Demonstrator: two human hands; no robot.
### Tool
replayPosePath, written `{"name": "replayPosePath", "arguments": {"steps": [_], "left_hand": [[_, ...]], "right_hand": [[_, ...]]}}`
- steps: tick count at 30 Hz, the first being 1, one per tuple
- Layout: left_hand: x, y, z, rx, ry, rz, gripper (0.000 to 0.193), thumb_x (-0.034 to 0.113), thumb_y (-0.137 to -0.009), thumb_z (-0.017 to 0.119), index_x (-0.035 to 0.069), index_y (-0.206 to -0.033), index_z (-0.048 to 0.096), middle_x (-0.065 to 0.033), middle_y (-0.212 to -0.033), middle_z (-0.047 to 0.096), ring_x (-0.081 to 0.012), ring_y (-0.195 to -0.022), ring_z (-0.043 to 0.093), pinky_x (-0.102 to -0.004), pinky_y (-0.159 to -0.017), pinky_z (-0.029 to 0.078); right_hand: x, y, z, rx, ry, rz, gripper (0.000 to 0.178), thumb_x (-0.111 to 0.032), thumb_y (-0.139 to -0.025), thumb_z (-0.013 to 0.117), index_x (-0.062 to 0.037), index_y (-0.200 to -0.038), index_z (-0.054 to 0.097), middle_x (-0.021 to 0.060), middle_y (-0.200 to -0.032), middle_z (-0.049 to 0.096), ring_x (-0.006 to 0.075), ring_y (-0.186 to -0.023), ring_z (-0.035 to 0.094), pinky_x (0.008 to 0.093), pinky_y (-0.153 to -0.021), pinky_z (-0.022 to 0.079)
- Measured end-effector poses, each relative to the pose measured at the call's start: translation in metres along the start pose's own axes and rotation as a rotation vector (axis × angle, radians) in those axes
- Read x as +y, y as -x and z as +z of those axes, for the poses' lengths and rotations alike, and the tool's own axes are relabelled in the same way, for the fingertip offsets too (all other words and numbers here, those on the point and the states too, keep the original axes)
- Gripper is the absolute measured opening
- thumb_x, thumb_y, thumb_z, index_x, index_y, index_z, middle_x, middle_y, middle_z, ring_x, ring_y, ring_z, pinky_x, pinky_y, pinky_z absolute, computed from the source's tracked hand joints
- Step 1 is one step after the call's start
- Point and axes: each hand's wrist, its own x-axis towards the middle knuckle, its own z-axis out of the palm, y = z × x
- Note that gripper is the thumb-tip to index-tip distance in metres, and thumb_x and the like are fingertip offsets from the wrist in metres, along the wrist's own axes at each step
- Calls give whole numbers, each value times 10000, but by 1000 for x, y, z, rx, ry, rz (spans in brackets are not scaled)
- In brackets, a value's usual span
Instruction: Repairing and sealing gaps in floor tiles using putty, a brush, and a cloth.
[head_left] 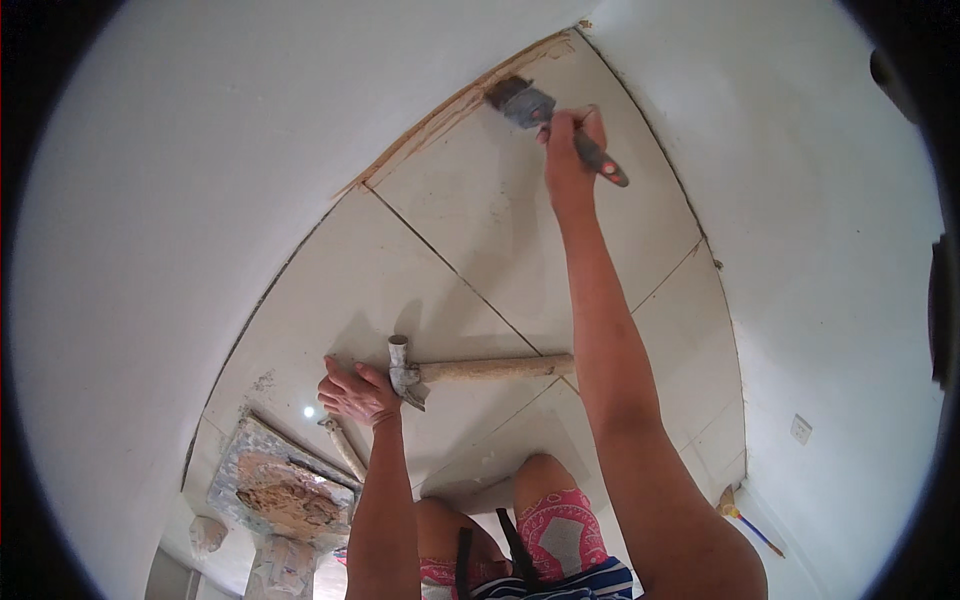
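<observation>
A wide paintbrush [527, 105] with a dark handle is gripped in my right hand [577, 140], reaching far ahead over the floor. Its dark bristles are at a strip of brown paste [455, 108] running along the base of the left wall. Flat on the pale tiles, fingers stretched out, rests my left hand [358, 393]. Right beside it lies a claw hammer [480, 370], its metal head close to my wrist and its wooden handle pointing right; my right forearm covers the handle's end.
A grey board [240, 470] with brown paste lies at lower left, near a second wooden-handled tool [345, 447]. A thin-handled brush [745, 512] is by the right wall [830, 330], which has a socket [801, 429]. Dark joints [450, 265] divide the tiles.
</observation>
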Motion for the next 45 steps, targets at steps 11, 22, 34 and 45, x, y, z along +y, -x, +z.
{"name": "replayPosePath", "arguments": {"steps": [11,22,34,45], "left_hand": [[5,-1,-1,-18,17,-15,552,466,-872,383,87,-1265,459,-147,-969,445,-334,-885,426,-478,-773,345],[0,-1,0,4,20,16,562,481,-875,374,90,-1271,450,-145,-952,442,-331,-873,426,-476,-766,342],[-5,-3,-1,-7,-36,-7,560,405,-824,442,65,-1268,449,-136,-957,439,-325,-861,421,-454,-753,343],[14,0,-7,-32,15,-92,537,349,-770,525,95,-1241,486,-160,-992,479,-348,-925,446,-466,-806,348]], "right_hand": [[17,11,12,109,-86,-32,110,-111,-853,523,-43,-826,442,70,-718,531,92,-592,479,232,-515,390],[8,-18,1,122,-102,34,113,-99,-849,528,-27,-836,442,68,-752,533,107,-627,502,249,-563,415],[-12,91,89,-78,187,-13,179,-132,-869,527,-35,-813,387,176,-644,548,341,-607,592,367,-510,423],[-47,200,44,-12,-344,378,121,-168,-874,520,-66,-876,453,35,-738,487,71,-621,424,241,-528,367]]}}
